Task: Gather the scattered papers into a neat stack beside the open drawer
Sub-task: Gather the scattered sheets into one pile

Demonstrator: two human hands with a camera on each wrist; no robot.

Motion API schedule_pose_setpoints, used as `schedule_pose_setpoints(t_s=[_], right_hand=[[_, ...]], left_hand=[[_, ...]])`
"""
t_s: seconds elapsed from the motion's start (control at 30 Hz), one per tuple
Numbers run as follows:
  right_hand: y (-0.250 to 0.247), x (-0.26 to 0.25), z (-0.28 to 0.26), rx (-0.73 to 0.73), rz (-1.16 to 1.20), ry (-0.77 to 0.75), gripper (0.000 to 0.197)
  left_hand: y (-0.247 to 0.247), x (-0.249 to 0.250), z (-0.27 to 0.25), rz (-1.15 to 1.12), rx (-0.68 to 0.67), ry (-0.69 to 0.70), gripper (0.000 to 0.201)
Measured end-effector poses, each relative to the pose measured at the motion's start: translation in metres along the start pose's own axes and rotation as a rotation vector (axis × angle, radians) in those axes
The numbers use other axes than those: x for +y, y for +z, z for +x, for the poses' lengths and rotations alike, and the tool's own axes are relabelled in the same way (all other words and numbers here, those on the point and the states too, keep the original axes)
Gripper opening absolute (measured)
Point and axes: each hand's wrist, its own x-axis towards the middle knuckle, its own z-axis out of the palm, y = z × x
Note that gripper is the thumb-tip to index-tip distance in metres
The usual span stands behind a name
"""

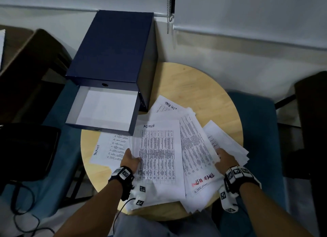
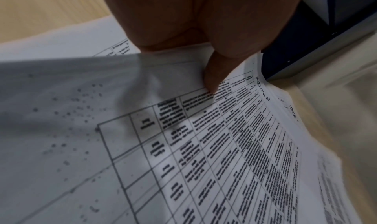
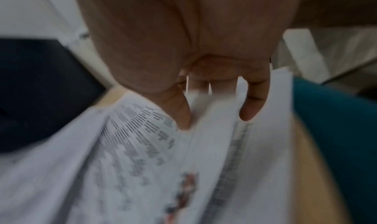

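Several white printed papers [image 1: 169,148] lie fanned over the round wooden table [image 1: 203,88], to the right of the open drawer [image 1: 104,109] of a dark blue box [image 1: 115,45]. My left hand [image 1: 131,159] pinches the left edge of the sheet headed ADMIN [image 1: 157,155]; its thumb [image 2: 214,76] lies on top of the ADMIN sheet [image 2: 224,147]. My right hand [image 1: 224,159] holds the right side of the pile, thumb on a printed sheet [image 3: 142,147] and fingers [image 3: 253,101] slipped between sheets. One TASK LIST sheet [image 1: 106,150] lies apart on the left, under the drawer's front.
Teal chair seats [image 1: 256,130] flank the table on both sides. A black bag [image 1: 26,148] with a cable lies at left. A dark desk [image 1: 26,63] stands at far left, and a blind chain [image 1: 169,10] hangs on the white wall behind.
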Motion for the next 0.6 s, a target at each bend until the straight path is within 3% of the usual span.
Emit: schedule_pose_setpoints(t_s=[0.1, 0.27, 0.4, 0.6], right_hand=[[-0.003, 0.007, -0.002, -0.052, 0.017, 0.026, 0.034], [0.010, -0.012, -0.003, -0.039, 0.089, -0.067, 0.041], [-0.001, -0.004, -0.010, 0.060, 0.125, -0.028, 0.025], [-0.051, 0.022, -0.029, 0.176, 0.622, 0.084, 0.025]], left_hand=[[-0.001, 0.001, -0.002, -0.028, -0.016, 0.006, 0.032], [-0.001, 0.000, 0.000, 0.002, -0.035, 0.010, 0.030], [-0.002, 0.000, 0.003, 0.043, -0.034, 0.024, 0.029], [-0.002, -0.002, 0.008, 0.058, -0.039, 0.030, 0.030]])
